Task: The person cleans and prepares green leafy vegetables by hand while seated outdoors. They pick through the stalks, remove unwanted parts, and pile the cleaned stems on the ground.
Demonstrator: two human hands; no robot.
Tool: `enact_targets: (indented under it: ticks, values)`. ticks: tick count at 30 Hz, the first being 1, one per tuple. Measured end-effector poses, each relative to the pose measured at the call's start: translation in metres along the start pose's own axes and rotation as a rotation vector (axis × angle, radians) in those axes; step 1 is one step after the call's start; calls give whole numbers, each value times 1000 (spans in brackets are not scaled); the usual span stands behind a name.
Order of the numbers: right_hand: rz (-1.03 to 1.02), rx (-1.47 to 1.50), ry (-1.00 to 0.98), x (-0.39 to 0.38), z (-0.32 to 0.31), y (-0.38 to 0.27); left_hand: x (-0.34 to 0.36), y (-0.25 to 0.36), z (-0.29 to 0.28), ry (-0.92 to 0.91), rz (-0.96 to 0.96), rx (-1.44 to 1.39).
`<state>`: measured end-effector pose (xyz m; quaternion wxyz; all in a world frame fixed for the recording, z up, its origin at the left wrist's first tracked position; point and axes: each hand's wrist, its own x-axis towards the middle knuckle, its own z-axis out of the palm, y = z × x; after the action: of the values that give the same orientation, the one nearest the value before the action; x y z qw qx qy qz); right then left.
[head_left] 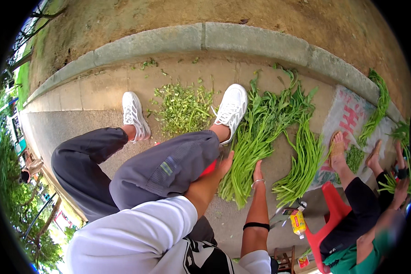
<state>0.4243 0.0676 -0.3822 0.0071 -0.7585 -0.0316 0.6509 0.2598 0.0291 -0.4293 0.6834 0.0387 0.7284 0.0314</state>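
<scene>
A long-stemmed bundle of bright-green leafy vegetables (249,157) lies on the grey-brown pavement (226,226) between two bare hands — the left hand (225,163) beside one edge, the right hand (257,173) beside the other — though I cannot tell how either grip is closed.

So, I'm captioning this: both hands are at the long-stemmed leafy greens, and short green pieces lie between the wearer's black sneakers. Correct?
Not quite: the head view shows the sneakers are white, not black. Short green pieces do lie between them, and the left hand and right hand are at the long-stemmed leafy greens.
</scene>
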Motion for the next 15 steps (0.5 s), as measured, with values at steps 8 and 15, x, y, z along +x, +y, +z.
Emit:
enact_targets:
  ticks: [8, 15]
  values:
    - [34, 233, -328, -3, 8, 5, -3, 16, -27, -182, -39, -63]
    - [-95, 151, -307, 18, -8, 19, -20, 28, -25, -191, -26, -105]
